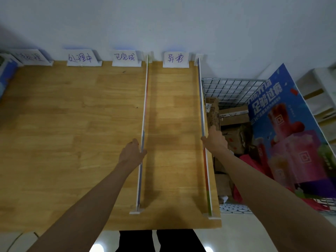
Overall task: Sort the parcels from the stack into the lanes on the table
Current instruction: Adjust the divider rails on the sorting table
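Note:
A wooden table [72,124] carries two thin upright divider boards that mark a lane. My left hand [131,151] grips the left divider [144,124] near its middle. At the table's right edge my right hand [215,140] holds the right divider [203,110]. Several cardboard parcels [232,117] lie piled in a wire basket [231,88] to the right of the table. No parcel lies on the table.
Handwritten white label cards [175,59] stand along the back edge against the wall, one per lane. A blue printed poster board [291,133] leans over the basket's right side. White shelving [320,99] stands at the far right. A blue-and-white thing [6,77] sits at the table's far left.

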Demonstrator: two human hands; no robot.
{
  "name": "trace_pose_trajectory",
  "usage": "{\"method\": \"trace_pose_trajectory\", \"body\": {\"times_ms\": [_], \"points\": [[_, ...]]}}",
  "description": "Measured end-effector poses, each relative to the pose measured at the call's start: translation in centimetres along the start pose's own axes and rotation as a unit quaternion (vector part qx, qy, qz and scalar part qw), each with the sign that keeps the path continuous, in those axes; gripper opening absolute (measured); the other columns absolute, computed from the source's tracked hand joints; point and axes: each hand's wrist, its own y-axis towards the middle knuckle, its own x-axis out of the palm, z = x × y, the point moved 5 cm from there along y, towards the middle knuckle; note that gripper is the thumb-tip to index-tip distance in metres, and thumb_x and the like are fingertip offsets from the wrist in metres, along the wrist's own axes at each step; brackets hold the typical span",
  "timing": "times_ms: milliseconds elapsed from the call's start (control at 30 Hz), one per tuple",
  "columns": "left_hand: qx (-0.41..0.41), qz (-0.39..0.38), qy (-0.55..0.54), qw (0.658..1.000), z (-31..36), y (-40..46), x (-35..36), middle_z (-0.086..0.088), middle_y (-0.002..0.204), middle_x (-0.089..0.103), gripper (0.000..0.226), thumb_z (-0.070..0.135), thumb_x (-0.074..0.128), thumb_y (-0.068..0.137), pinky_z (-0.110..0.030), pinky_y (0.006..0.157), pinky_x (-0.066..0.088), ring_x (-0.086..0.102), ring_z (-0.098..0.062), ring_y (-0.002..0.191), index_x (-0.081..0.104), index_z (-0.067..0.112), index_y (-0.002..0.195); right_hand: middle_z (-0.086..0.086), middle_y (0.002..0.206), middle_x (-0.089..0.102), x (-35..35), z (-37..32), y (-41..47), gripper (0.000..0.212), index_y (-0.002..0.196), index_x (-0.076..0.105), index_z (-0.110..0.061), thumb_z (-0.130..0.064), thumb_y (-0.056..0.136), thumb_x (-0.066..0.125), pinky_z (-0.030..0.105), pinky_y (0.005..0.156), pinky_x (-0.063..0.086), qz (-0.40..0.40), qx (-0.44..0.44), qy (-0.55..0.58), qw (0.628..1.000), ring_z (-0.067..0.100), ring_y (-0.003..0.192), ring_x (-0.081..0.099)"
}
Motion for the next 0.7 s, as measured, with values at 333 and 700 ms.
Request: {"method": "trace_pose_trajectory", "body": {"times_ms": [333, 700], "points": [[0.106, 0.206, 0.144, 0.962, -1.4, -2.5, -12.7, -0.009, 0.142, 0.051, 0.046, 0.039, 0.041, 0.101, -0.046, 0.107, 0.036, 0.044, -0.03, 0.132, 0.054, 0.011, 0.136, 0.01, 0.142, 0.044, -4.9, -12.2, -5.1, 0.045, 0.14, 0.041, -0.016, -0.035, 0.099, 0.044, 0.047, 0.106, 0.036, 0.137, -0.215, -0.095, 0.962, 0.031, 0.13, 0.042], [0.03, 0.253, 0.158, 0.954, -15.5, -9.1, -20.5, -0.006, 0.155, 0.036, 0.053, 0.042, 0.033, 0.103, -0.043, 0.116, 0.025, 0.032, -0.026, 0.142, 0.04, 0.014, 0.148, 0.009, 0.143, 0.044, -0.3, -26.9, -14.9, 0.05, 0.143, 0.039, -0.017, -0.041, 0.099, 0.039, 0.046, 0.11, 0.031, 0.162, -0.316, -0.131, 0.926, 0.032, 0.132, 0.04]]}}
